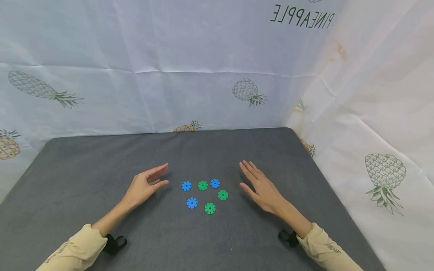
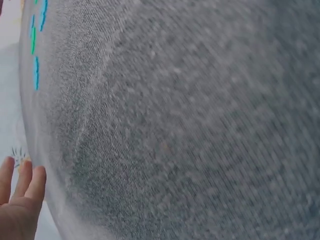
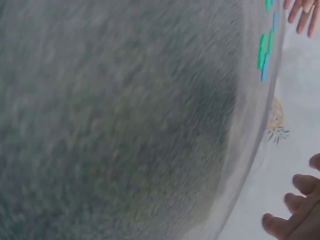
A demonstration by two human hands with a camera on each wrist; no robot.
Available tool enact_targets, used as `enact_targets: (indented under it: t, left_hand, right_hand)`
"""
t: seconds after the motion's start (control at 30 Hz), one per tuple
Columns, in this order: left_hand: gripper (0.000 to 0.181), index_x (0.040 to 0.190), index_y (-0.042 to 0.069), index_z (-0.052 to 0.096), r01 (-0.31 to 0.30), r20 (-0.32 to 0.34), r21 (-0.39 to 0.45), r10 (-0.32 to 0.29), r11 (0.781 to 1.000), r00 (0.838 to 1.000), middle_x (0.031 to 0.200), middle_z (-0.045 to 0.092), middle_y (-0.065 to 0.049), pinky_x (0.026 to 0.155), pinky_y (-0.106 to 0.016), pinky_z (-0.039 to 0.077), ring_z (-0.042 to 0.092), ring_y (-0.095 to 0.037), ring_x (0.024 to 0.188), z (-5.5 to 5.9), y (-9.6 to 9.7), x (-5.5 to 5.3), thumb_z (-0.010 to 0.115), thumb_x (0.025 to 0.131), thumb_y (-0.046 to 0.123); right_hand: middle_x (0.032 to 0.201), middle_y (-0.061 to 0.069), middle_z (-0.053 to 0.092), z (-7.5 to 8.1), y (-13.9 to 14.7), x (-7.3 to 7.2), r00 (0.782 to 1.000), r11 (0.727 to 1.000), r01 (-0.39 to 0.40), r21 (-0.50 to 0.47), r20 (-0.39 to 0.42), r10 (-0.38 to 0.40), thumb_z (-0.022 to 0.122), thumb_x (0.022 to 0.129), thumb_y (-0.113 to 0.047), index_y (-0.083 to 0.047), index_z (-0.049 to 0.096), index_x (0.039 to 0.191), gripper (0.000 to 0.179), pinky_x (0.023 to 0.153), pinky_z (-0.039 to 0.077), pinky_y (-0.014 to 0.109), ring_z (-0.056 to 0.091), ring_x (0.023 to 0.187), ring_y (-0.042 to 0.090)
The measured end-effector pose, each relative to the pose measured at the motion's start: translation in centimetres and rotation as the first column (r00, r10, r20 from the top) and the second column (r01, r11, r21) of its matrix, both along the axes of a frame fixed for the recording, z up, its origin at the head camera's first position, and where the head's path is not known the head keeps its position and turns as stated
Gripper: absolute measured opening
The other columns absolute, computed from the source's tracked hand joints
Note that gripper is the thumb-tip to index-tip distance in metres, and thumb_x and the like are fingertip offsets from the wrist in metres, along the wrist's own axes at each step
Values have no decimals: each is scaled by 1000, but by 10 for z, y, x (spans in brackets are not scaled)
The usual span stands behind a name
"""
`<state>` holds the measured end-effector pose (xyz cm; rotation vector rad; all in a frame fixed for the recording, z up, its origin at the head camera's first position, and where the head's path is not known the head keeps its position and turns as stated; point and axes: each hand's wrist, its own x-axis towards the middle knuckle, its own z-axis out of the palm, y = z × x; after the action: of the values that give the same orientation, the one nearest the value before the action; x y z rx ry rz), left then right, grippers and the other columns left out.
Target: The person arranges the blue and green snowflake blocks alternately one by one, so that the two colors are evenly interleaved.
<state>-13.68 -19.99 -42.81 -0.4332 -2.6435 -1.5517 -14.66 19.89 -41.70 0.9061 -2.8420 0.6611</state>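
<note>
Three blue notched discs, at the left (image 1: 186, 186), at the front (image 1: 191, 203) and at the back right (image 1: 215, 183), lie flat in a loose ring with three green notched discs, at the back (image 1: 202, 185), at the right (image 1: 222, 195) and at the front (image 1: 210, 208). To the left of the ring my left hand (image 1: 145, 187) hovers with fingers loosely bent and thumb apart, holding nothing. My right hand (image 1: 261, 190) is on the other side, palm down, fingers stretched out and bare of any object. Both wrist views catch the discs almost edge-on.
Dark grey cloth covers the table (image 1: 162, 241). Behind it hangs a white curtain (image 1: 203, 45) with pineapple prints, and another stretch of curtain (image 1: 352, 131) runs along the right side. A black strap (image 1: 115, 244) sits at the left wrist, another strap (image 1: 288, 238) at the right.
</note>
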Motion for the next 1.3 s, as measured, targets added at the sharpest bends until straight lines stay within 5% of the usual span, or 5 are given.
enact_targets:
  t: [0.23,0.6,0.8,0.93,1.3]
  left_hand:
    - [51,133,6,58,-48,43,-1,48,999,998,127,61,-12,80,-19,50,59,-28,116,0,3,1,73,87,21]
    - [41,124,2,64,22,50,27,-24,999,998,120,66,-13,85,-31,51,62,-29,110,-1,10,3,72,86,13]
    - [42,125,1,64,32,96,97,-41,995,995,119,66,-15,83,-20,49,63,-29,109,-4,14,1,73,85,13]
    - [42,124,0,64,31,114,88,-41,996,993,119,66,-16,81,-19,50,64,-28,106,-7,15,1,73,85,12]
    - [43,123,-3,63,55,136,89,-67,995,988,121,63,-19,79,-20,52,64,-29,104,-11,17,1,74,84,9]
  right_hand:
    - [155,13,28,2,-4,6,987,986,13,-165,159,13,45,102,-33,-11,27,152,58,108,24,60,23,142,34]
    - [139,14,52,4,-9,9,959,907,18,-420,265,104,48,102,-17,1,43,142,45,101,41,44,47,129,28]
    - [138,23,49,3,-10,7,876,802,85,-592,428,223,48,102,-12,6,41,142,44,97,40,17,45,128,38]
    - [140,26,46,2,-10,7,814,751,147,-643,510,277,49,101,-13,6,39,143,47,96,41,16,42,129,42]
    - [127,22,59,-10,-14,5,817,785,195,-588,540,202,69,87,-6,3,59,129,44,88,48,21,56,116,36]
